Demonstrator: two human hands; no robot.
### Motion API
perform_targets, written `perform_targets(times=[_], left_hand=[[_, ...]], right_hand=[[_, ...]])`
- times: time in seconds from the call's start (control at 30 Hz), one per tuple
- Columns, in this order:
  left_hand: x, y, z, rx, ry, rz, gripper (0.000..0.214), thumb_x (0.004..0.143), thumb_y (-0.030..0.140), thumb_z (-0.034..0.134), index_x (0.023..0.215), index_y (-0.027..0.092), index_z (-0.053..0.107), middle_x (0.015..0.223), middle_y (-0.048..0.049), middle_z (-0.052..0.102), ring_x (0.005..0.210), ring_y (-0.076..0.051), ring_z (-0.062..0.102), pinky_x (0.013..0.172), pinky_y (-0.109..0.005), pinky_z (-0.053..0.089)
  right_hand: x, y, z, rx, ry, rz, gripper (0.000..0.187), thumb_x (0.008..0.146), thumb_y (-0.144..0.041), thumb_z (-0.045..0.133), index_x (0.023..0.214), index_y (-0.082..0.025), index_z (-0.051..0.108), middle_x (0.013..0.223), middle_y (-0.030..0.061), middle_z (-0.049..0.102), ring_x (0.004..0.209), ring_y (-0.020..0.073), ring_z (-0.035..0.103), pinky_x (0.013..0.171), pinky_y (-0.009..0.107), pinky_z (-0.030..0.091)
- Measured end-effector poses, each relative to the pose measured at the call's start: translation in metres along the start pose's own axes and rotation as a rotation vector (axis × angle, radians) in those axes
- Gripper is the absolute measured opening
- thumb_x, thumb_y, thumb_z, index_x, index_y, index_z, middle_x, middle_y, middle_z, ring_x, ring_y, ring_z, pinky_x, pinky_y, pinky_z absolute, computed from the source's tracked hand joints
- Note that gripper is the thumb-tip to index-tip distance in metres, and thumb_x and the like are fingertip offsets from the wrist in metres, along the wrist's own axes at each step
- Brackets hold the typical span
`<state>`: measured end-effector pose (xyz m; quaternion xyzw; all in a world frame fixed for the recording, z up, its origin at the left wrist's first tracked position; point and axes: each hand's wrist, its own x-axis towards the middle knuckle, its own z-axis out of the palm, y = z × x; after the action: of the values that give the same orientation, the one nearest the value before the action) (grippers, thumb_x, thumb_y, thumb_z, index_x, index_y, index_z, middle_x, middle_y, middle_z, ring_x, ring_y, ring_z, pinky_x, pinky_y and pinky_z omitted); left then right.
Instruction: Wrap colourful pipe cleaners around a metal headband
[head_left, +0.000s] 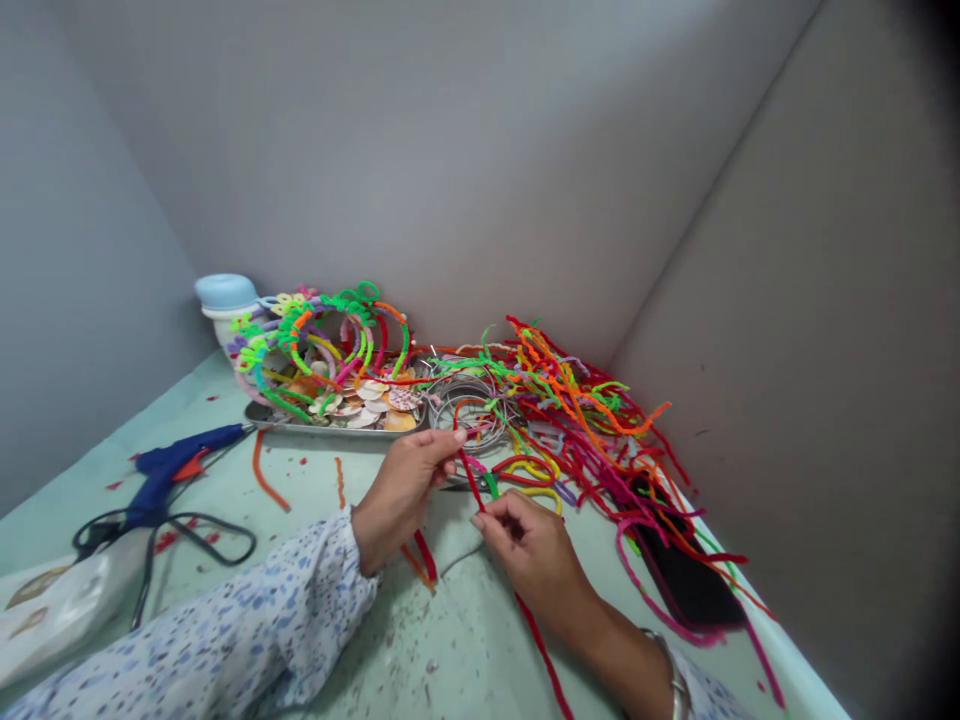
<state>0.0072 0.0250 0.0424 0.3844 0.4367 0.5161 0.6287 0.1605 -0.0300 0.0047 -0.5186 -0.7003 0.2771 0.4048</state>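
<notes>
A red pipe cleaner (472, 478) runs between my two hands, and its long tail hangs past my right wrist toward the front of the table. My left hand (409, 488) pinches it near the upper end between thumb and fingers. Lower down, my right hand (534, 548) grips the same strand between thumb and forefinger. Just behind them lies a pair of scissors (454, 487), its blades partly hidden by my left hand. A coil of silver wire (472, 405) sits beyond my fingertips. Short red and orange pieces (424, 556) lie below my left hand.
Pipe cleaners (592, 400) are heaped at the back right, partly over a dark phone (686, 570). A metal tray (337, 437) holds shells and colourful pipe-cleaner hoops (330, 340). At left are a blue glue gun (176, 465), its cord, and a plastic bag (71, 600). Walls rise behind.
</notes>
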Motion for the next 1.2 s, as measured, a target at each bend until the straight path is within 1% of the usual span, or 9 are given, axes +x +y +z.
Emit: perform_targets(times=[0.13, 0.33, 0.57, 0.73, 0.87, 0.97, 1.03, 1.1, 1.2], left_hand=[[0.001, 0.005, 0.001, -0.003, -0.001, 0.004, 0.023, 0.067, 0.032, 0.076, 0.067, 0.013, 0.062, 0.055, 0.0044, 0.053, 0.048, -0.005, 0.042, 0.048, -0.019, 0.031], [0.004, 0.012, -0.001, -0.054, -0.067, 0.026, 0.025, 0.068, 0.032, 0.076, 0.069, 0.014, 0.060, 0.057, 0.0051, 0.052, 0.050, -0.004, 0.046, 0.047, -0.016, 0.032], [0.005, 0.027, -0.005, -0.135, -0.051, 0.079, 0.021, 0.071, 0.026, 0.076, 0.080, 0.014, 0.061, 0.067, 0.0045, 0.053, 0.050, -0.002, 0.046, 0.042, -0.012, 0.032], [0.006, 0.037, -0.010, -0.115, -0.049, 0.139, 0.017, 0.075, 0.026, 0.072, 0.081, 0.013, 0.063, 0.083, -0.0021, 0.063, 0.054, -0.002, 0.048, 0.042, -0.012, 0.032], [0.007, 0.040, -0.013, -0.120, -0.003, 0.188, 0.016, 0.074, 0.026, 0.072, 0.077, 0.013, 0.063, 0.077, -0.0003, 0.063, 0.051, -0.001, 0.046, 0.042, -0.012, 0.032], [0.007, 0.040, -0.013, -0.129, 0.034, 0.236, 0.017, 0.073, 0.025, 0.073, 0.071, 0.012, 0.062, 0.067, 0.0024, 0.059, 0.048, -0.001, 0.042, 0.042, -0.012, 0.030], [0.007, 0.040, -0.012, -0.134, 0.061, 0.252, 0.018, 0.072, 0.024, 0.073, 0.068, 0.012, 0.061, 0.062, 0.0036, 0.057, 0.047, -0.001, 0.041, 0.040, -0.012, 0.029], [0.008, 0.040, -0.012, -0.147, 0.073, 0.255, 0.018, 0.072, 0.022, 0.073, 0.067, 0.012, 0.059, 0.060, 0.0043, 0.054, 0.046, -0.001, 0.041, 0.039, -0.011, 0.028], [0.010, 0.041, -0.012, -0.165, 0.070, 0.255, 0.018, 0.073, 0.021, 0.072, 0.067, 0.011, 0.058, 0.059, 0.0046, 0.053, 0.045, -0.001, 0.041, 0.038, -0.011, 0.028]], right_hand=[[0.002, -0.002, -0.002, 0.145, -0.022, 0.070, 0.017, 0.083, -0.030, 0.058, 0.070, -0.018, 0.059, 0.063, -0.0034, 0.053, 0.057, 0.0109, 0.046, 0.054, 0.022, 0.036], [0.002, -0.004, -0.010, 0.512, -0.278, 0.267, 0.029, 0.083, -0.044, 0.058, 0.072, -0.017, 0.059, 0.054, -0.0054, 0.045, 0.048, 0.0086, 0.039, 0.047, 0.021, 0.032], [-0.002, -0.002, -0.008, 0.792, -0.480, 0.291, 0.036, 0.088, -0.045, 0.052, 0.090, -0.012, 0.067, 0.074, 0.0044, 0.066, 0.059, 0.0107, 0.059, 0.058, 0.023, 0.043], [-0.002, -0.003, -0.011, 0.824, -0.524, 0.340, 0.032, 0.087, -0.042, 0.055, 0.087, -0.012, 0.066, 0.065, -0.0001, 0.061, 0.052, 0.0085, 0.056, 0.052, 0.020, 0.041], [-0.001, -0.008, -0.013, 0.734, -0.440, 0.395, 0.024, 0.083, -0.037, 0.059, 0.081, -0.014, 0.063, 0.063, -0.0022, 0.059, 0.049, 0.0072, 0.053, 0.049, 0.019, 0.039], [-0.003, -0.014, -0.010, 0.509, -0.333, 0.396, 0.022, 0.084, -0.037, 0.056, 0.077, -0.016, 0.060, 0.059, -0.0025, 0.057, 0.047, 0.0092, 0.051, 0.046, 0.020, 0.038], [-0.007, -0.018, -0.007, 0.227, -0.200, 0.233, 0.024, 0.087, -0.033, 0.051, 0.071, -0.017, 0.060, 0.060, -0.0001, 0.058, 0.052, 0.0117, 0.052, 0.051, 0.023, 0.040], [-0.012, -0.020, -0.004, -0.084, -0.046, -0.065, 0.024, 0.088, -0.028, 0.048, 0.073, -0.017, 0.063, 0.070, 0.0044, 0.062, 0.065, 0.0158, 0.056, 0.062, 0.027, 0.041], [-0.016, -0.021, -0.002, -0.205, -0.007, -0.196, 0.026, 0.091, -0.026, 0.044, 0.076, -0.017, 0.064, 0.072, 0.0063, 0.063, 0.067, 0.0170, 0.056, 0.064, 0.029, 0.040]])
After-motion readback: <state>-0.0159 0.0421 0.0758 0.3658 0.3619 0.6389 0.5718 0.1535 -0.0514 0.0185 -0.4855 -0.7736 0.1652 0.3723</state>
